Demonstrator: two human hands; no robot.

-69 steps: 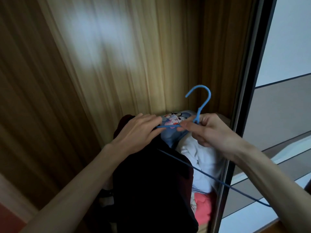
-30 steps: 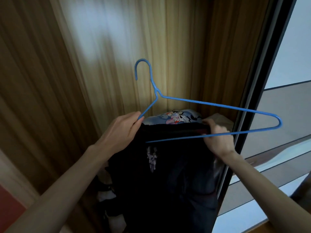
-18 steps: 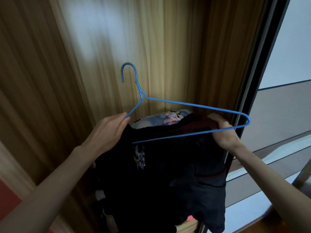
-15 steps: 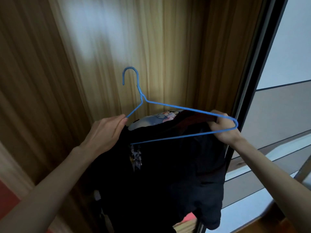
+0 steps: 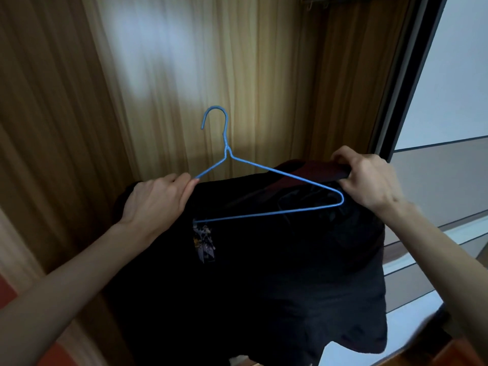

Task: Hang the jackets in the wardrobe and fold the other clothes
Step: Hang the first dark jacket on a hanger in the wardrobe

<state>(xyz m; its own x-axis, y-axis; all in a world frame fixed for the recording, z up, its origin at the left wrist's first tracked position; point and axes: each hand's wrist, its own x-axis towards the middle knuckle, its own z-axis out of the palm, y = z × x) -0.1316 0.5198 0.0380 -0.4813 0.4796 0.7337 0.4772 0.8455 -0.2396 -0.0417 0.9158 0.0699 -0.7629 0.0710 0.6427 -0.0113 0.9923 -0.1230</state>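
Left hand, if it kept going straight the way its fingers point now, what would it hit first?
The left hand points up and right, so it would probably meet the blue hanger wire at its fingertips, then the wooden wardrobe back panel behind, though depth is unclear.

Thin blue wire hanger (image 5: pixel 266 191), matt black cloth jacket (image 5: pixel 264 273), wood-grain wardrobe (image 5: pixel 79 101).

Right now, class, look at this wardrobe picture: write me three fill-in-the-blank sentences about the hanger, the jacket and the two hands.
1. The wire hanger is coloured ____.
2. The left hand grips the black jacket and the hanger's ____ end.
3. The right hand grips the jacket's ____.

Missing words: blue; left; collar
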